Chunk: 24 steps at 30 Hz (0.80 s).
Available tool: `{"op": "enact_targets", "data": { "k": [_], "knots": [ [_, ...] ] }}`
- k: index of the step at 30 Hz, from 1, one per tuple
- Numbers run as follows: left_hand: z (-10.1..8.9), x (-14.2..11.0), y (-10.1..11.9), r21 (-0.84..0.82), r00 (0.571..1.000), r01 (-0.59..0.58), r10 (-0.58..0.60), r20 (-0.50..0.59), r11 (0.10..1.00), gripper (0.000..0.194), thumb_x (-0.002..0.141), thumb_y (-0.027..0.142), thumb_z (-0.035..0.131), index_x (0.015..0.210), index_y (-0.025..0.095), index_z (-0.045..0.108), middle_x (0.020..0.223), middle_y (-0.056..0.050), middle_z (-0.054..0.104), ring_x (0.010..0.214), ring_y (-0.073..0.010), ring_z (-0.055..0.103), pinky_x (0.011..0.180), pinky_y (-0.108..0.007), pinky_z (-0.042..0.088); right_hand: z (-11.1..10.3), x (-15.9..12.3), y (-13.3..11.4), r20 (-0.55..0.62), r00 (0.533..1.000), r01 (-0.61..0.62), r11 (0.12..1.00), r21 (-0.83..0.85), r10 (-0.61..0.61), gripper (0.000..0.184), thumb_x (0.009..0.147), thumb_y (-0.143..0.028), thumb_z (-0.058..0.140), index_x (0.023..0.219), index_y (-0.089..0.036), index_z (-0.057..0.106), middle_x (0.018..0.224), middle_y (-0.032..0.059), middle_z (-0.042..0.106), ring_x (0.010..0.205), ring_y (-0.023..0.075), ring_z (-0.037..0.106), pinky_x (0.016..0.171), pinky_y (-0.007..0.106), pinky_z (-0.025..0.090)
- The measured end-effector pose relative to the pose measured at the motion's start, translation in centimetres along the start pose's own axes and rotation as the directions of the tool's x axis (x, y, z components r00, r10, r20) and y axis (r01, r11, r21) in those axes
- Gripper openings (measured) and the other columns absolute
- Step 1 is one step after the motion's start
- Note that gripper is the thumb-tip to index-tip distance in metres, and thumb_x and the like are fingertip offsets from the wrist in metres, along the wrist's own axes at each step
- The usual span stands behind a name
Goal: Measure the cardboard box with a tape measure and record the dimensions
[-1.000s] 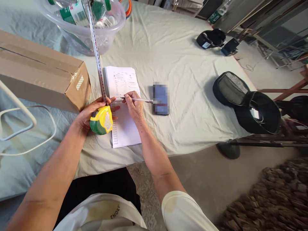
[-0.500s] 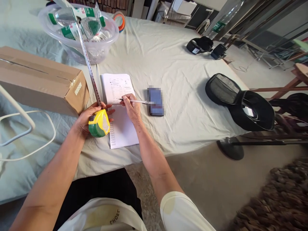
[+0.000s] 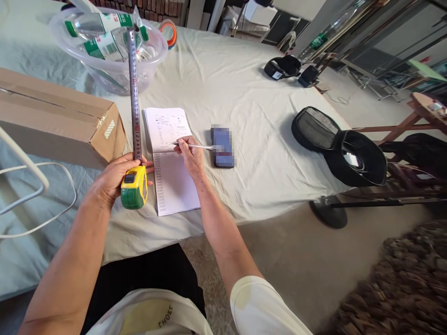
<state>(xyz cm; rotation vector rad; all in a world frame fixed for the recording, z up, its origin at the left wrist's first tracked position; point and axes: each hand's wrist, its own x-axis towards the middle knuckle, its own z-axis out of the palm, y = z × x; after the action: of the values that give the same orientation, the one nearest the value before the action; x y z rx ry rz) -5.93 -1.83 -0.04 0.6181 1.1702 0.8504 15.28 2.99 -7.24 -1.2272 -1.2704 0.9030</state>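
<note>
My left hand (image 3: 120, 174) is closed around a yellow and green tape measure (image 3: 134, 188). Its marked metal blade is pulled out and points away from me, the far end over a plastic tub of bottles. My right hand (image 3: 190, 156) pinches a pen (image 3: 199, 146) above an open notebook (image 3: 178, 181). The notebook's upper page is printed, and the lower page has a column of small handwriting down its left side. To the right of the pen lies a phone (image 3: 223, 148), its screen blurred out.
A cardboard box (image 3: 59, 116) stands at the left behind a white cable (image 3: 70, 186). At the back are the plastic tub (image 3: 101, 70) and an orange tape roll (image 3: 169, 35). An open black case (image 3: 363, 158) lies near the table's right edge, with a black strap device (image 3: 282, 68) farther back.
My left hand has turned the tape measure, so its blade has swung to the right and now shows its numbers. The pen has hardly moved on the page.
</note>
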Motion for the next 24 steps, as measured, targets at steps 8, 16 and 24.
{"op": "enact_targets", "data": {
  "k": [8,16,24],
  "knots": [
    [-0.17,0.09,-0.30,0.001,1.000,0.003,-0.003,0.025,1.000,0.008,0.082,0.012,0.063,0.086,0.018,0.068,0.103,-0.016,0.076,0.117,-0.0375,0.071,0.071,-0.042,0.068,-0.10,-0.09,-0.01,0.017,1.000,0.002,1.000,0.012,-0.002,0.038,0.092,-0.062,0.056,0.089,-0.025,0.060,0.079,-0.0009,0.067,0.074,0.0126,0.067,0.074,0.029,0.056],
    [-0.23,0.29,-0.32,-0.019,0.999,0.008,-0.007,0.036,1.000,0.011,0.080,0.012,0.064,0.090,0.017,0.067,0.104,-0.014,0.075,0.108,-0.0349,0.074,0.075,-0.046,0.068,-0.07,0.05,0.17,0.010,1.000,-0.005,1.000,-0.006,0.005,0.040,0.092,-0.064,0.056,0.090,-0.024,0.061,0.080,-0.0013,0.067,0.076,0.0120,0.068,0.073,0.026,0.055],
    [-0.19,0.37,-0.36,-0.023,1.000,0.013,-0.013,-0.002,1.000,0.013,0.079,0.012,0.063,0.090,0.017,0.067,0.103,-0.015,0.076,0.103,-0.0363,0.075,0.071,-0.045,0.066,-0.08,0.11,0.15,-0.010,1.000,-0.003,1.000,0.023,0.003,0.043,0.090,-0.066,0.060,0.087,-0.024,0.062,0.078,-0.0018,0.069,0.073,0.0117,0.069,0.071,0.026,0.056]
  ]
}}
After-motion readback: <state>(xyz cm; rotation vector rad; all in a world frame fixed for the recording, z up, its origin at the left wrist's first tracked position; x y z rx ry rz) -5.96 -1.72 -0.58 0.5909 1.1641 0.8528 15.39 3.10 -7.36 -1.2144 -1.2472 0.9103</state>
